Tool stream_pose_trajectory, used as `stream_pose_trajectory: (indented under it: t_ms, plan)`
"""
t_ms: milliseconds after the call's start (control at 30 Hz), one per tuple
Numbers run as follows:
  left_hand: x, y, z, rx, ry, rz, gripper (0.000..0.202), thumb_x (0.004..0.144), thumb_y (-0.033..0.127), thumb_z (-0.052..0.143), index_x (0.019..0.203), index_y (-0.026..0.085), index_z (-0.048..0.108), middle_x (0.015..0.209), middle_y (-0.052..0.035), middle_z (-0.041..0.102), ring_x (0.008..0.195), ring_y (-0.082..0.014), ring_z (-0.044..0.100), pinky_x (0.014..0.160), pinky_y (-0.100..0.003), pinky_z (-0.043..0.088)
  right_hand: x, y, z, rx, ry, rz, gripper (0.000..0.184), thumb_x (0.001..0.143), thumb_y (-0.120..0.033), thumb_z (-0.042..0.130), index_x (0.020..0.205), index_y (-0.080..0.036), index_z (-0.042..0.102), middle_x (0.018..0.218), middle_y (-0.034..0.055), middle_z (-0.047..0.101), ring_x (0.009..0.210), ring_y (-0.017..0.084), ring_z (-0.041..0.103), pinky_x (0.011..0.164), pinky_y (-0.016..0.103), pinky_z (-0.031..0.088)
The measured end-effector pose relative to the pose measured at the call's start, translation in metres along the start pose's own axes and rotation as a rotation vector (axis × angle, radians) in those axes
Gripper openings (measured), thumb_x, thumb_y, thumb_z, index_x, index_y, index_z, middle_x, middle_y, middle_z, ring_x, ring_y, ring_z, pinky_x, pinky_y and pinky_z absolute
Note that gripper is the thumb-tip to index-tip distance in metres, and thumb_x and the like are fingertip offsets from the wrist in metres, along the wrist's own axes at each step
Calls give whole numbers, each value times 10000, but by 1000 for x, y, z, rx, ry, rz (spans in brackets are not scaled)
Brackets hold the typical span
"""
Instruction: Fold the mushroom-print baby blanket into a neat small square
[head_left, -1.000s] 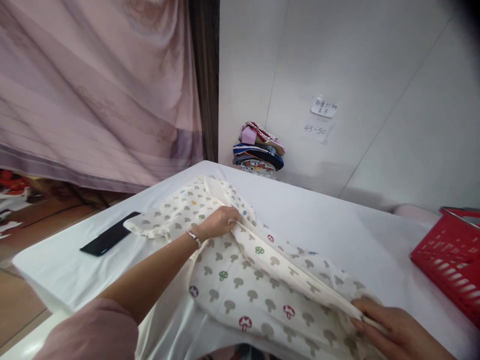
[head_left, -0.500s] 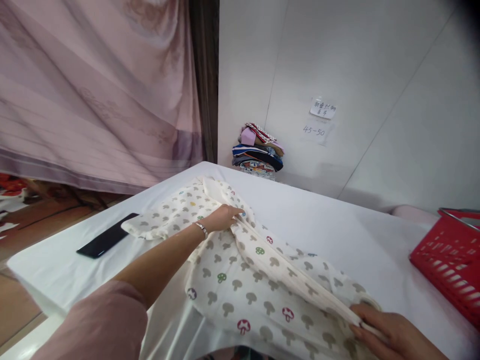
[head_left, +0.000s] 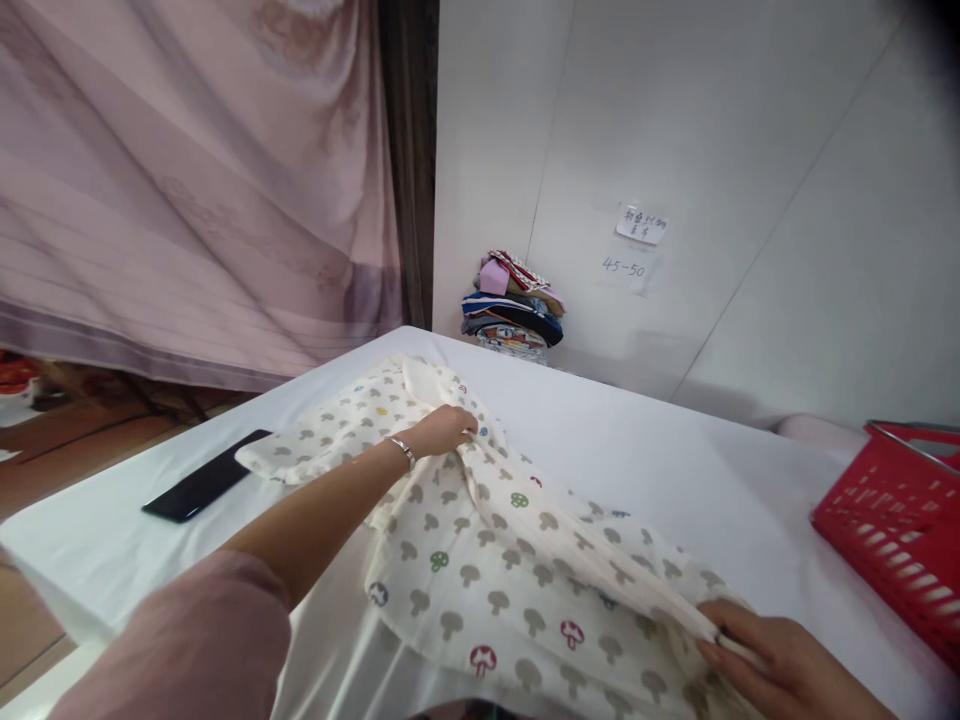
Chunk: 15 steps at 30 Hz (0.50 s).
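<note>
On my feed the mushroom-print garment (head_left: 499, 575) lies spread over the white-covered bench (head_left: 600, 435), its long pale edge (head_left: 637, 587) raised between both hands. Left hand (head_left: 444, 431): grip pinching that edge around mid-length. Right hand (head_left: 772, 650): grip pinching its near right end. I'd call it partway: cloth opened out, but the lifted edge isn't down flat and wrinkles show. Sleeve (head_left: 304, 445) reaches left to the black phone (head_left: 206, 477); red basket (head_left: 900, 520) sits far right.
</note>
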<state>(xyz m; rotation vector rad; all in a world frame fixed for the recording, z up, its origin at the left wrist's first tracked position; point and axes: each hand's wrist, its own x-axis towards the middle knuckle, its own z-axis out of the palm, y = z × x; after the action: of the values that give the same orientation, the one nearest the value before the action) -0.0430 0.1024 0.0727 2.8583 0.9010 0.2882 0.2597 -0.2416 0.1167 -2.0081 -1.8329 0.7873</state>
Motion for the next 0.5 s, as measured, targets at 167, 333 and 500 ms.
stream_pose_trajectory:
  t_ms: [167, 333, 500]
  plan:
    - [2, 1, -14, 8, 116, 76, 135, 755, 174, 512, 793, 173, 642, 928, -78, 628, 911, -195, 559, 846, -295, 407, 3, 5, -11, -44, 61, 0, 338, 807, -535, 439, 813, -261, 636, 718, 31, 666, 690, 216, 611, 615, 255, 476]
    - [11, 16, -63, -248, 114, -137, 182, 776, 307, 488, 848, 184, 601, 787, -23, 623, 704, -156, 559, 647, -251, 430, 13, 24, -62, -144, 231, 22, 324, 810, -527, 456, 821, -241, 607, 686, 16, 647, 654, 198, 588, 582, 255, 451]
    - [7, 46, -134, -488, 261, -85, 282, 752, 429, 518, 857, 171, 566, 701, 30, 563, 638, -99, 499, 568, -186, 372, 5, 22, -124, -132, 467, 60, 350, 813, -531, 474, 841, -207, 603, 711, 23, 632, 664, 195, 582, 578, 271, 450]
